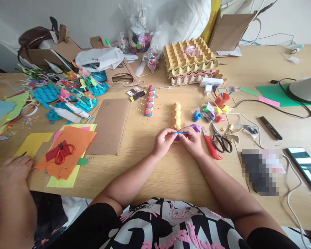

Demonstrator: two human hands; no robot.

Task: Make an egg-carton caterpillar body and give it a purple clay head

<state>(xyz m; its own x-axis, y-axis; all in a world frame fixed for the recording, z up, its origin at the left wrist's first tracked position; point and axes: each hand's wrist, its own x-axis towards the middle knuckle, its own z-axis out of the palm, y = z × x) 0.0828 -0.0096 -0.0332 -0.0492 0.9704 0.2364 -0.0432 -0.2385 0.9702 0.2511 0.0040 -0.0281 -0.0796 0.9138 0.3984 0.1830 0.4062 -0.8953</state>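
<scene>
Both of my hands meet over the table in front of me. My left hand [164, 142] pinches one end of a thin blue stick [179, 132], and my right hand [192, 141] pinches its other end. Just beyond my fingers lies a strip of yellowish egg carton [176, 114], its near end partly hidden by my hands. Purple clay [195, 127] shows beside my right hand, and a bit more purple is visible below the stick between my hands. Farther back on the left stands a decorated blue and red egg-carton strip [150, 100] with pins sticking out.
Red-handled knife [212, 145] and black scissors [222, 141] lie right of my right hand. Behind them are clay bags [210, 112] and an orange cup [221, 99]. Cardboard [110, 126] and coloured paper [67, 148] lie left. Another person's hand [15, 169] is at far left.
</scene>
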